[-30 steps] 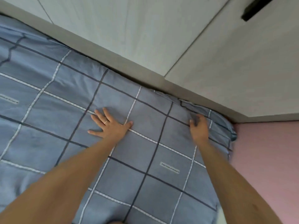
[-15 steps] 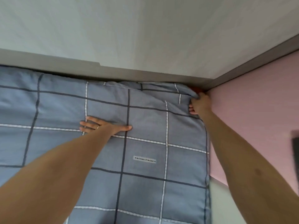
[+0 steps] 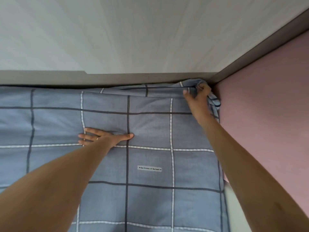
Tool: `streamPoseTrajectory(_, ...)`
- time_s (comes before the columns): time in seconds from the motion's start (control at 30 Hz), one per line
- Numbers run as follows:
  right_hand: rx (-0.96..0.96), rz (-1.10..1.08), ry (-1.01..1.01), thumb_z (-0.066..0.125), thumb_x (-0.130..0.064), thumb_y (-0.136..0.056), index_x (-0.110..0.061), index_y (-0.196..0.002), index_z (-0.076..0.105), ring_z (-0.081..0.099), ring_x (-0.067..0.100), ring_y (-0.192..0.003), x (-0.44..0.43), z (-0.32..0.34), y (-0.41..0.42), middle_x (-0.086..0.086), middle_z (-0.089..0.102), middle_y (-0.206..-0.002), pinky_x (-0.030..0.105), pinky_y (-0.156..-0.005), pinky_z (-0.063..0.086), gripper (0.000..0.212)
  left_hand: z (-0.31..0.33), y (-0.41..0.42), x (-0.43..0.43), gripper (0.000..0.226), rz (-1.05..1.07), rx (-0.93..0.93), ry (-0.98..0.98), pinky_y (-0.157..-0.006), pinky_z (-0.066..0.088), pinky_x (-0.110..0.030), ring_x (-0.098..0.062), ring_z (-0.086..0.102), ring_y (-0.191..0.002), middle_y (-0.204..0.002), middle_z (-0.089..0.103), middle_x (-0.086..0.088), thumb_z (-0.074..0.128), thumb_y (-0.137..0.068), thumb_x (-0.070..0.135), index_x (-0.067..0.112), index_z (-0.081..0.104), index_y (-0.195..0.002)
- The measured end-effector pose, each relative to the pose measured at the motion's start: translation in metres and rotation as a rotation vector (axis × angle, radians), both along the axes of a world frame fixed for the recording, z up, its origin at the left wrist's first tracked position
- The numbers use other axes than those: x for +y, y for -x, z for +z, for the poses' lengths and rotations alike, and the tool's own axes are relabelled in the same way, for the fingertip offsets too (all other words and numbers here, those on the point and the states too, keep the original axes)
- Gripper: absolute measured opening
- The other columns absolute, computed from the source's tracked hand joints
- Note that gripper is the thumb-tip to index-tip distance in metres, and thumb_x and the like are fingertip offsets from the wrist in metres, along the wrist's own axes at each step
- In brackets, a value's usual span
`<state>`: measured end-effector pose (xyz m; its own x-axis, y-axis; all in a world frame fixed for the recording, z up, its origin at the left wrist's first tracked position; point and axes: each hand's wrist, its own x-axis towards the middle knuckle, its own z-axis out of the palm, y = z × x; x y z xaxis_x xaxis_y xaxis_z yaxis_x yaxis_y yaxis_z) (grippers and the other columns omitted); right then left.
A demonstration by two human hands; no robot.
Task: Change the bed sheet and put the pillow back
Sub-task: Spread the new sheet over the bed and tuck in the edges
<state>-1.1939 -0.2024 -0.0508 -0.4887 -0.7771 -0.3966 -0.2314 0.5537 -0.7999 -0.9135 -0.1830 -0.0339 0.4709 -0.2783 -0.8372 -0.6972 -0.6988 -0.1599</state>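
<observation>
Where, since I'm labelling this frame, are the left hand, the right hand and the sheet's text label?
left hand (image 3: 107,137), head view, back of the hand.
right hand (image 3: 199,99), head view, its back, gripping the sheet (image 3: 150,123).
text label (image 3: 149,168), head view, its middle.

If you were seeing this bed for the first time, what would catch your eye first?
The blue checked sheet fills the lower frame. The right hand grips its bunched corner at the far right, where the pale cabinet meets the pink wall. The left hand presses flat on the sheet mid-frame.
</observation>
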Motion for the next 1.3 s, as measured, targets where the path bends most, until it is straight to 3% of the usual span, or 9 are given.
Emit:
streamPoseTrajectory(0.13, 0.596, 0.514, 0.089, 0.067, -0.028, -0.087, -0.003, -0.128, 0.04, 0.046, 0.032, -0.124, 0.021, -0.009, -0.024, 0.016, 0.047, -0.134, 0.048, -0.11, 0.029, 0.056, 0.002, -0.001, -0.001, 0.166, -0.002, -0.003, -0.005, -0.114, -0.008, -0.052, -0.037, -0.021, -0.142, -0.152, -0.03, -0.019, 0.076, -0.037, 0.076, 0.005, -0.032, -0.141)
streamPoseTrajectory(0.23, 0.832, 0.84, -0.2, 0.052, -0.059, -0.086, -0.016, -0.14, 0.034, 0.019, 0.031, -0.143, 0.012, -0.018, -0.026, 0.01, 0.024, -0.154, 0.058, -0.113, 0.006, 0.072, 0.0, -0.001, -0.002, 0.165, -0.005, 0.002, -0.013, -0.114, -0.008, -0.052, -0.037, -0.021, -0.142, -0.152, -0.03, -0.02, 0.075, -0.039, 0.077, 0.005, -0.033, -0.141)
streamPoseTrajectory(0.33, 0.825, 0.868, -0.361, 0.046, -0.077, -0.077, -0.024, -0.15, 0.014, 0.013, 0.027, -0.144, -0.01, -0.014, -0.027, 0.003, 0.015, -0.157, 0.056, -0.113, 0.009, 0.096, -0.001, -0.001, -0.002, 0.166, -0.016, -0.006, -0.017, -0.114, -0.007, -0.053, -0.038, -0.021, -0.142, -0.152, -0.03, -0.02, 0.075, -0.038, 0.078, 0.005, -0.033, -0.14)
streamPoseTrajectory(0.53, 0.658, 1.008, -0.61, 0.04, -0.085, -0.073, -0.019, -0.145, 0.036, 0.034, 0.029, -0.136, -0.064, 0.004, -0.036, 0.007, 0.037, -0.15, 0.048, -0.111, 0.025, 0.098, -0.002, 0.0, -0.004, 0.167, -0.003, -0.003, -0.016, -0.116, -0.006, -0.053, -0.037, -0.02, -0.142, -0.152, -0.03, -0.019, 0.076, -0.036, 0.077, 0.005, -0.033, -0.141)
streamPoseTrajectory(0.73, 0.234, 1.09, -0.727, 0.059, -0.077, -0.069, -0.017, -0.138, 0.047, 0.054, 0.018, -0.104, -0.08, 0.028, -0.021, 0.002, 0.054, -0.133, 0.03, -0.089, 0.043, 0.092, -0.004, -0.001, -0.003, 0.168, -0.006, -0.001, -0.029, -0.114, -0.008, -0.052, -0.037, -0.023, -0.141, -0.151, -0.032, -0.02, 0.073, -0.035, 0.08, 0.004, -0.035, -0.139)
streamPoseTrajectory(0.87, 0.238, 0.975, -0.708, 0.05, -0.085, -0.067, -0.013, -0.143, 0.041, 0.047, 0.027, -0.127, -0.077, 0.025, -0.008, 0.007, 0.043, -0.146, 0.037, -0.104, 0.039, 0.105, -0.004, 0.0, -0.004, 0.168, -0.013, -0.003, -0.032, -0.114, -0.008, -0.052, -0.037, -0.022, -0.142, -0.15, -0.032, -0.02, 0.072, -0.035, 0.081, 0.004, -0.035, -0.139)
streamPoseTrajectory(1.0, 0.619, 0.793, -0.429, 0.039, -0.069, -0.088, -0.008, -0.114, 0.061, 0.055, 0.031, -0.11, -0.056, -0.008, -0.022, 0.015, 0.061, -0.121, 0.036, -0.092, 0.04, 0.07, -0.006, -0.001, -0.005, 0.169, -0.008, -0.005, -0.041, -0.114, -0.008, -0.053, -0.037, -0.022, -0.142, -0.15, -0.033, -0.02, 0.072, -0.033, 0.081, 0.004, -0.035, -0.139)
streamPoseTrajectory(1.13, 0.98, 0.47, -0.18, 0.049, -0.043, -0.091, -0.009, -0.119, 0.055, 0.05, 0.037, -0.112, -0.008, -0.017, -0.028, 0.019, 0.053, -0.123, 0.047, -0.102, 0.033, 0.044, -0.008, -0.002, -0.004, 0.17, 0.002, 0.012, -0.042, -0.113, -0.009, -0.054, -0.037, -0.025, -0.141, -0.149, -0.035, -0.019, 0.072, -0.032, 0.081, 0.005, -0.036, -0.138)
streamPoseTrajectory(1.3, 0.852, 0.274, -0.464, 0.026, -0.065, -0.085, -0.015, -0.144, 0.033, 0.03, 0.045, -0.131, 0.023, -0.016, -0.012, 0.028, 0.028, -0.145, 0.053, -0.11, 0.02, 0.078, -0.011, -0.002, -0.003, 0.17, 0.007, 0.001, -0.035, -0.113, -0.009, -0.054, -0.037, -0.025, -0.141, -0.149, -0.035, -0.019, 0.073, -0.033, 0.08, 0.005, -0.036, -0.138)
